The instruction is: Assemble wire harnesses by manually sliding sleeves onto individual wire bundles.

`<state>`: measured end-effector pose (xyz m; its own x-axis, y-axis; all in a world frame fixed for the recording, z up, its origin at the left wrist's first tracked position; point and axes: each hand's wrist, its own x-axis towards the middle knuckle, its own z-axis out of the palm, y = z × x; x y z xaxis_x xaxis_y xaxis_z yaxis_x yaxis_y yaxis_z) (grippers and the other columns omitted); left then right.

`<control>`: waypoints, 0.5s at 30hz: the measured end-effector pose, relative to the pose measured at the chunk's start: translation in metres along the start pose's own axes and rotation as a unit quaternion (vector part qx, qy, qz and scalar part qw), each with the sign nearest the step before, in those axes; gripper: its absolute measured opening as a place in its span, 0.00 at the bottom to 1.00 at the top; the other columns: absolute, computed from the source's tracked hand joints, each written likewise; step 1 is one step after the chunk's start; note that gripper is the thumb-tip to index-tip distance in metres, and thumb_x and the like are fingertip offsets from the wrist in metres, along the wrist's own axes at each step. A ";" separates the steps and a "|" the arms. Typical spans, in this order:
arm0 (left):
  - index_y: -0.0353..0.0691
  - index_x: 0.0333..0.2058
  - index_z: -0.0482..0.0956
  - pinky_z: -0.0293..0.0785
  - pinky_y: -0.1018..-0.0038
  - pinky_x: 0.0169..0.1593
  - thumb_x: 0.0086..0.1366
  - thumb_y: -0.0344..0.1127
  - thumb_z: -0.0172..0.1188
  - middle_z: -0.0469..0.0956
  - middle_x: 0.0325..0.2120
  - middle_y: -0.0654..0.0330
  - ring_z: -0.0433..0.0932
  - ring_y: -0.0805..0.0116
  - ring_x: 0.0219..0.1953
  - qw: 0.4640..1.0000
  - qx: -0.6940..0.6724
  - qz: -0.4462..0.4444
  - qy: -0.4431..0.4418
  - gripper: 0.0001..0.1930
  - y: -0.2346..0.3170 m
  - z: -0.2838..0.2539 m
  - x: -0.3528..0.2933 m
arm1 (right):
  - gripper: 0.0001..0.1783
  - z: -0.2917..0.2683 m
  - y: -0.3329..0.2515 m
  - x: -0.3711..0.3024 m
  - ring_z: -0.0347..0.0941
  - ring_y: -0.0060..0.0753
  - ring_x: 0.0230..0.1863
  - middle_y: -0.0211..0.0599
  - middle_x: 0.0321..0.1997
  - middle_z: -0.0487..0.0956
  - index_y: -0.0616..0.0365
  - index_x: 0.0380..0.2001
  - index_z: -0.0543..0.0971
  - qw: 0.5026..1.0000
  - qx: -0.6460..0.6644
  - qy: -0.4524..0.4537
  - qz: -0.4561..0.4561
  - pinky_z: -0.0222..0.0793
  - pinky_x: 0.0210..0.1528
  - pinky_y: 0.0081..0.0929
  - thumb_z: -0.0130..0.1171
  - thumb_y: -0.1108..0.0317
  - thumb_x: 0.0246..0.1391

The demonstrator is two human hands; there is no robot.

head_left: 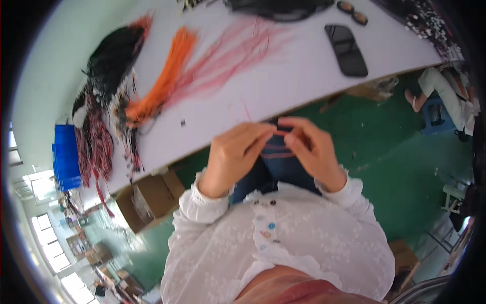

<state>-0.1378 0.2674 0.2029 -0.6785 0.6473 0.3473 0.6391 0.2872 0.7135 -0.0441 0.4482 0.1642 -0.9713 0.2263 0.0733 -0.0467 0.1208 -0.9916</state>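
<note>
Just beyond the table's near edge, over my lap, my left hand (235, 154) and my right hand (316, 152) face each other with fingertips almost touching. Both pinch a thin reddish wire (281, 133), which spans the small gap between them. More thin strands (276, 155) loop below the fingers, in front of my dark trousers. A pink wire end (246, 109) sticks up past my left knuckles over the table. Motion blur hides the exact ends of the wire in my fingers.
The white table (298, 66) carries an orange wire bundle (172, 71), loose pink wires (223, 61), a black cable bundle (114, 58) and a phone (347, 50). A blue bin (66, 157) and cardboard box (152, 197) are at left. Another person (440, 88) sits at right by a blue stool (436, 116).
</note>
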 end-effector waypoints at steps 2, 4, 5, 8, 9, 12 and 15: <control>0.34 0.39 0.85 0.79 0.73 0.39 0.61 0.21 0.66 0.85 0.33 0.55 0.84 0.64 0.34 1.000 0.001 0.015 -0.007 0.08 0.002 0.006 0.014 | 0.10 -0.004 -0.001 0.004 0.67 0.15 0.27 0.28 0.30 0.78 0.61 0.46 0.83 0.997 -0.035 0.032 -0.057 0.63 0.29 0.16 0.60 0.75 0.62; 0.34 0.40 0.85 0.80 0.74 0.39 0.62 0.21 0.66 0.85 0.33 0.56 0.84 0.68 0.34 0.995 -0.069 -0.037 -0.054 0.07 0.005 0.011 0.031 | 0.08 -0.013 0.006 0.010 0.65 0.17 0.23 0.28 0.27 0.75 0.60 0.42 0.85 0.988 -0.068 0.077 -0.117 0.59 0.26 0.17 0.64 0.75 0.59; 0.34 0.40 0.85 0.80 0.74 0.39 0.62 0.21 0.66 0.85 0.33 0.56 0.84 0.68 0.34 0.996 -0.065 -0.031 -0.054 0.07 0.005 0.012 0.041 | 0.08 -0.018 0.007 0.011 0.65 0.17 0.23 0.28 0.27 0.75 0.60 0.42 0.85 0.987 -0.066 0.081 -0.123 0.59 0.26 0.17 0.64 0.75 0.59; 0.34 0.41 0.85 0.80 0.76 0.40 0.64 0.24 0.66 0.85 0.34 0.59 0.84 0.72 0.35 0.963 -0.153 -0.107 -0.193 0.07 -0.001 0.013 0.081 | 0.06 -0.034 0.015 0.018 0.67 0.20 0.23 0.30 0.28 0.78 0.58 0.40 0.86 0.986 -0.061 0.114 -0.102 0.59 0.24 0.20 0.65 0.73 0.59; 0.35 0.41 0.85 0.80 0.75 0.40 0.64 0.25 0.66 0.85 0.35 0.59 0.84 0.72 0.35 0.959 -0.130 -0.057 -0.244 0.07 -0.006 0.016 0.096 | 0.06 -0.040 0.020 0.021 0.65 0.19 0.24 0.30 0.28 0.77 0.60 0.40 0.85 0.987 -0.048 0.123 -0.088 0.58 0.26 0.19 0.65 0.74 0.59; 0.37 0.41 0.86 0.80 0.73 0.41 0.64 0.27 0.67 0.86 0.36 0.60 0.84 0.69 0.36 0.948 -0.097 0.012 -0.303 0.07 -0.027 0.030 0.149 | 0.06 -0.056 0.038 0.025 0.66 0.17 0.27 0.29 0.30 0.77 0.63 0.40 0.85 0.987 0.003 0.155 -0.047 0.59 0.29 0.17 0.63 0.74 0.61; 0.41 0.39 0.86 0.78 0.68 0.43 0.62 0.32 0.68 0.85 0.36 0.60 0.84 0.60 0.38 0.979 0.073 0.179 -0.065 0.07 -0.080 0.054 0.245 | 0.07 -0.069 0.047 0.031 0.68 0.16 0.31 0.29 0.33 0.78 0.65 0.40 0.84 0.979 0.086 0.185 0.013 0.61 0.33 0.15 0.62 0.73 0.63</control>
<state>-0.3354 0.4406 0.1981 -0.3566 0.8062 0.4721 0.8786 0.1176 0.4629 -0.0603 0.5273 0.1272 -0.8237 0.5648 0.0493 -0.0917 -0.0469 -0.9947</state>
